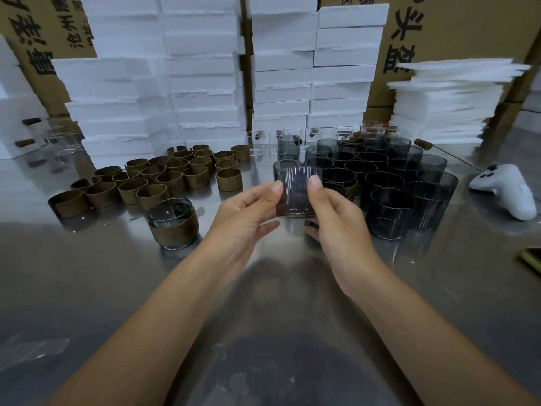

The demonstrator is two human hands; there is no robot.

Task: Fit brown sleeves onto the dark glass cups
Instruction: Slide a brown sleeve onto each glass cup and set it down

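Head view, one entry per item.

1. Dark glass cup (pixel 297 194): I hold it upright, mouth up, lifted off the metal table (pixel 117 288) straight ahead of both wrists. I can make out no sleeve on it, so I judge it the next piece to be fitted.
2. Left hand (pixel 248 209): the thumb lies on the cup's near wall and the fingers curl beneath, pinching its left side.
3. Right hand (pixel 333 218): it pinches the cup's right side in the same way. I judge the two-sided hold steadies the slick glass while it is off the table.
4. Brown sleeves (pixel 164 180): a loose cluster of rings stands on edge to the left of and beyond the left hand, probably kept on that side for an easy reach.
5. Sleeved cup (pixel 172 222): it stands on the table just left of the left hand, with a brown band round its lower half. It sits apart from both stocks, which I read as a finished piece.
6. Bare dark cups (pixel 389 183): they are packed wall to wall, to the right of and beyond the right hand.
7. Clear glasses (pixel 263 142): a row beyond both hands, at the foot of the white foam boxes (pixel 205 83).
8. White controller (pixel 509 190): it lies well to the right of the right hand.
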